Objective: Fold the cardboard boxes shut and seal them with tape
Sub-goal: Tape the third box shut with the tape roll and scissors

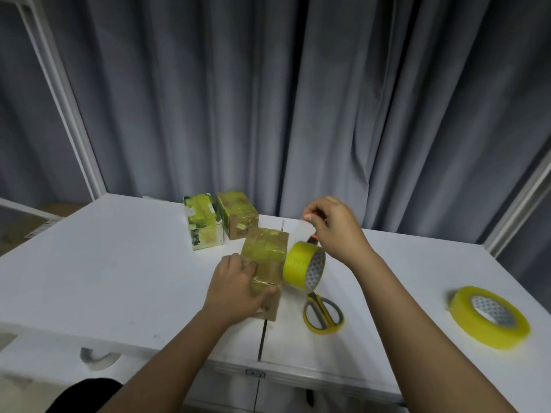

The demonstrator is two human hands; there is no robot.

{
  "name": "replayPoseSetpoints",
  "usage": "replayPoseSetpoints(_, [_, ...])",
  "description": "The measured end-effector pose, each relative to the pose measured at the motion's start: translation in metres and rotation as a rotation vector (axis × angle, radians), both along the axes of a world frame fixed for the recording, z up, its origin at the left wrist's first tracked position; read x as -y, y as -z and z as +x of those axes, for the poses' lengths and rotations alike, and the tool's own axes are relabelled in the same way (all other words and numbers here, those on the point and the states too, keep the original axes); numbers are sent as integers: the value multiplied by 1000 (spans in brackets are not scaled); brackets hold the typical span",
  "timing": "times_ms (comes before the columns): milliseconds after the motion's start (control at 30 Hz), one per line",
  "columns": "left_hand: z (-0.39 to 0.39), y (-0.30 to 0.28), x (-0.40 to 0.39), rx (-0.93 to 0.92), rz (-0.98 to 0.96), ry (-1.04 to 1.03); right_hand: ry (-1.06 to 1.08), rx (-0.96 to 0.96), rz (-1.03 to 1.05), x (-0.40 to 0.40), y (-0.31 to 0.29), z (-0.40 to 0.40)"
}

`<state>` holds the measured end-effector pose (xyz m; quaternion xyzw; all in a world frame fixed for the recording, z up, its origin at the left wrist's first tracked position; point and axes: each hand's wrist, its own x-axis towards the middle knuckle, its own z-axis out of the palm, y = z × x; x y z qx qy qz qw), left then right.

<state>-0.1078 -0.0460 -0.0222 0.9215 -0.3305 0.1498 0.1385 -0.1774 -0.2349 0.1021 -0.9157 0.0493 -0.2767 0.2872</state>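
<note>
Left hand (238, 289) presses glossy taped box (264, 265) — right hand (334, 226) pinches clear tape strip (302, 231).

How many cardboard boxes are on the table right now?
3. One box lies near the middle under the left hand, beside the standing tape roll. Two more stand side by side behind it: a white-sided box and a brown box. None seems hidden.
</note>
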Motion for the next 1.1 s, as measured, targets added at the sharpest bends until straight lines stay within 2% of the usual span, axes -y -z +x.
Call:
replayPoseSetpoints(67, [-6, 3, 2, -141, -43, -3, 12, 34, -30, -2, -5, -1])
replayPoseSetpoints(233, [-15, -18, 7, -404, -6, 27, -13, 98, -15, -10, -19, -2])
replayPoseSetpoints(300, [-21, -37, 12, -551, -202, 154, -21, 123, -25, -14, -28, 0])
replayPoseSetpoints(367, [-27, -55, 15, -790, -539, 353, -10, 164, 1, -18, -38, 2])
replayPoseSetpoints(433, [-30, -68, 14, -997, -779, 427, 22, 230, 53, -23, -49, 5])
replayPoseSetpoints(567, [-17, -81, -6, -891, -996, 367, 119, 286, 221, -26, -58, 13])
replayPoseSetpoints(700, [9, -90, -37, -791, -1092, 379, 194, 217, 736, -27, -33, 20])
replayPoseSetpoints(767, [16, -95, -44, -782, -1071, 468, 210, 215, 931, -30, -21, 25])
replayPoseSetpoints(833, [21, -103, -45, -715, -1027, 511, 213, 219, 1026, -30, -12, 29])
replayPoseSetpoints(933, [36, -113, -45, -572, -933, 442, 123, 206, 1175, -27, -3, 29])
replayPoseSetpoints(1000, [48, -115, -46, -494, -813, 370, 64, 149, 1204, -28, 5, 28])
replayPoseSetpoints(1100, [62, -112, -38, -405, -683, 314, 179, 145, 1119, -34, 20, 34])
